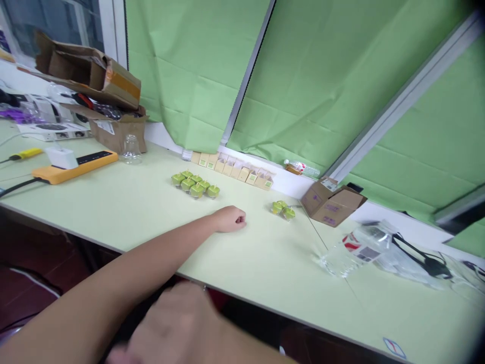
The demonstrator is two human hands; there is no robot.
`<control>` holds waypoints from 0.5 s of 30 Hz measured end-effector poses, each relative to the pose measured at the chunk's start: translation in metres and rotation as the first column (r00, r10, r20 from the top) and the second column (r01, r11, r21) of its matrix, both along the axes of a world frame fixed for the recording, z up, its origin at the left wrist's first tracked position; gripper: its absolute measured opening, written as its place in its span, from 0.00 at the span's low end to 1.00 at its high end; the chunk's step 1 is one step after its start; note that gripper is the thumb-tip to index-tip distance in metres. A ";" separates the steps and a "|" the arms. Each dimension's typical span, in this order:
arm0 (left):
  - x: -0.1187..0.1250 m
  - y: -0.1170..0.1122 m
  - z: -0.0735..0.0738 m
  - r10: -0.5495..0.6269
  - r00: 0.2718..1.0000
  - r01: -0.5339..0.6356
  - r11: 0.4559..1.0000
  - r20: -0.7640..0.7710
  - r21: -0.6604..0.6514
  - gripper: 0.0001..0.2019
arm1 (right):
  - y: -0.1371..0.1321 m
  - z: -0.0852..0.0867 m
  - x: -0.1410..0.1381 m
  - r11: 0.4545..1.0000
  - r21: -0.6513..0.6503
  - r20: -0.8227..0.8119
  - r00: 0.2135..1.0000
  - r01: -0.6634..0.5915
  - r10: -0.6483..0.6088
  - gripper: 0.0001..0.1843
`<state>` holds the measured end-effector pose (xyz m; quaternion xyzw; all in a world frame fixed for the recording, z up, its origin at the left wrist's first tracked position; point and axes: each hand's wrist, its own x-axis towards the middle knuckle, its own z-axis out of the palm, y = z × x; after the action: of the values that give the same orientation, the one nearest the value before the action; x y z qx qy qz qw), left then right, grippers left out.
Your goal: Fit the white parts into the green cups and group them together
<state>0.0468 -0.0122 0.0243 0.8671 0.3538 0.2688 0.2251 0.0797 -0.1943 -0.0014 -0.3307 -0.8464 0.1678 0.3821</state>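
Note:
My left hand [230,219] rests on the pale table [257,253] as a closed fist, and I see nothing in it. Close to the camera, below the table's front edge, is my right hand [178,323]; it is smeared by motion and its fingers cannot be made out. Beyond the left hand stands a group of small green pieces [196,190] in clear cups, with pale tips like candle wicks. A smaller group of the same green pieces [288,213] sits to the right. Neither hand touches them.
Small kraft boxes [243,174] line the back edge. An orange power strip [83,167], a clear glass jar [131,150] and open cardboard boxes [121,83] are at left. At right are a brown carton [333,203] and a large plastic bottle [358,248].

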 end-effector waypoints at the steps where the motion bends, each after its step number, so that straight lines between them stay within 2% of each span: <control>1: -0.001 0.000 0.001 -0.007 1.000 0.007 1.000 0.008 0.001 0.07 | -0.016 -0.024 -0.012 0.999 -0.029 0.089 0.995 -0.030 0.033 0.21; 2: -0.002 0.000 0.001 -0.004 1.000 0.004 1.000 0.013 -0.001 0.08 | -0.023 -0.047 -0.020 0.996 -0.080 0.271 0.961 -0.036 0.057 0.20; 3: -0.002 -0.001 0.001 0.003 1.000 -0.002 1.000 0.013 -0.009 0.08 | -0.023 -0.068 -0.022 0.992 -0.122 0.401 0.916 0.029 0.022 0.19; 5: -0.002 -0.001 0.001 0.007 1.000 -0.007 1.000 0.004 -0.021 0.09 | -0.001 -0.097 -0.013 0.939 -0.171 0.493 0.851 0.299 -0.181 0.19; 6: -0.001 -0.001 0.001 0.005 1.000 -0.005 1.000 0.002 -0.022 0.08 | 0.015 -0.105 -0.006 0.926 -0.168 0.497 0.840 0.339 -0.217 0.19; 8: -0.001 0.000 0.000 0.001 1.000 -0.001 1.000 0.002 -0.015 0.08 | 0.044 -0.115 0.007 0.910 -0.156 0.483 0.833 0.384 -0.269 0.22; 10: -0.001 0.001 0.000 0.001 1.000 -0.001 1.000 0.004 -0.010 0.08 | 0.061 -0.123 0.011 0.882 -0.180 0.440 0.838 0.435 -0.323 0.23; 12: -0.001 0.002 -0.002 0.003 1.000 -0.003 1.000 0.009 -0.010 0.08 | 0.065 -0.132 0.007 0.856 -0.229 0.407 0.845 0.464 -0.348 0.24; 15: -0.001 0.004 -0.004 0.008 1.000 -0.008 1.000 0.012 -0.017 0.09 | 0.064 -0.143 -0.005 0.848 -0.267 0.369 0.862 0.457 -0.348 0.27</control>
<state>0.0462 -0.0086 0.0205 0.8621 0.3582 0.2719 0.2337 0.0746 -0.1304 -0.1444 -0.5865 -0.7628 0.1752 0.2085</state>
